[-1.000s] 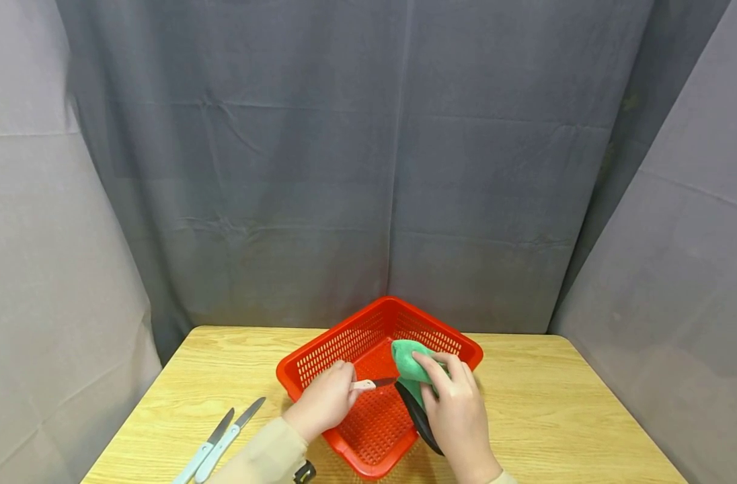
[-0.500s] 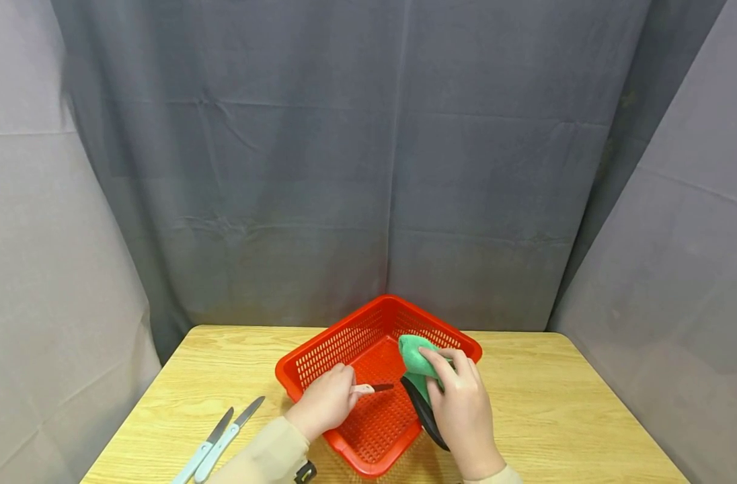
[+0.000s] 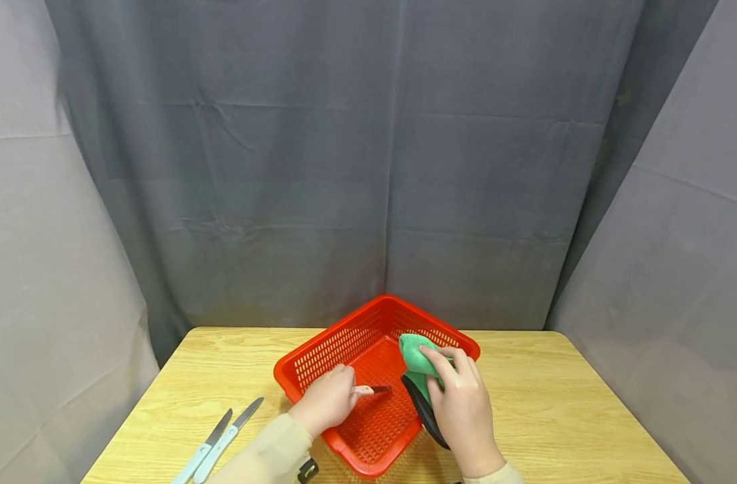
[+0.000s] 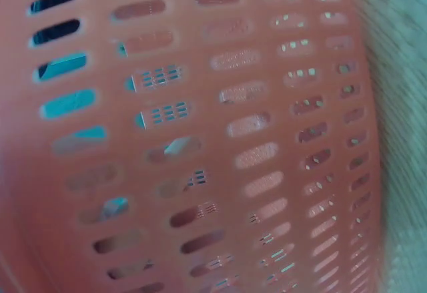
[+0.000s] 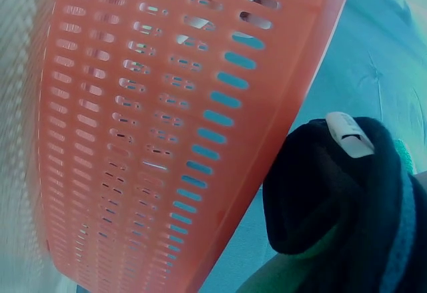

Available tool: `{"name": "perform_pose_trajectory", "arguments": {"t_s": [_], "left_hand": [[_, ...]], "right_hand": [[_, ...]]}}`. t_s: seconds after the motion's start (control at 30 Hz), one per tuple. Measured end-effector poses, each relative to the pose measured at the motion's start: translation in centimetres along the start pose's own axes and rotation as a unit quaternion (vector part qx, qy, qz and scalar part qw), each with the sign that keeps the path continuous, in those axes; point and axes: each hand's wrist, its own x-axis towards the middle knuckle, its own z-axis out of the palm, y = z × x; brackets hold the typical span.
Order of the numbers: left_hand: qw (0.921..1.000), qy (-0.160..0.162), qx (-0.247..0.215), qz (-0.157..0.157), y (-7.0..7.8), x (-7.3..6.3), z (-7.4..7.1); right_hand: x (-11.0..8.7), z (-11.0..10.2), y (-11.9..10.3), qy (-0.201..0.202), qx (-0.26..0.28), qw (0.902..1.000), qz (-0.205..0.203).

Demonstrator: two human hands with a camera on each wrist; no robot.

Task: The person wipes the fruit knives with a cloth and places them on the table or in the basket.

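Over the near left part of the red basket (image 3: 296, 366), my left hand (image 3: 327, 398) grips a small knife (image 3: 364, 390) by its pale handle. Its dark, short blade points right, above the basket floor. My right hand (image 3: 462, 407) pinches a folded green cloth (image 3: 418, 355) with a black edge (image 3: 425, 413) at the basket's right side. A small gap separates cloth and blade. In the right wrist view the cloth's black part (image 5: 300, 186) hangs beside the basket wall (image 5: 220, 173), with a white tag on it. The left wrist view shows mostly the basket's slotted wall (image 4: 200, 133).
Two knives with pale blue handles, a nearer one (image 3: 226, 440) and another (image 3: 208, 447), lie side by side on the wooden table (image 3: 562, 403) at the left. A grey curtain (image 3: 296, 168) hangs behind the table, with lighter cloth on both sides.
My right hand has moved slightly right with the cloth, away from the knife's tip. The blade has dipped a little. My left hand has hardly moved.
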Motion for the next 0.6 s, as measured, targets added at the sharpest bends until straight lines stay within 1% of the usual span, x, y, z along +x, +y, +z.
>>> {"name": "perform_pose_trajectory", "arguments": {"t_s": [0.23,0.33,0.6], "left_hand": [[0.9999,-0.012,0.006,-0.008,0.17,0.1,0.08],[0.9998,-0.012,0.009,-0.012,0.21,0.12,0.15],[0.9996,-0.012,0.022,-0.01,0.1,0.26,0.35]], "right_hand": [[0.0,-0.05,0.01,-0.003,0.0,1.0,0.005],[0.0,-0.03,0.05,-0.002,0.001,1.0,0.005],[0.02,0.07,0.18,0.0,0.002,1.0,0.001]]}}
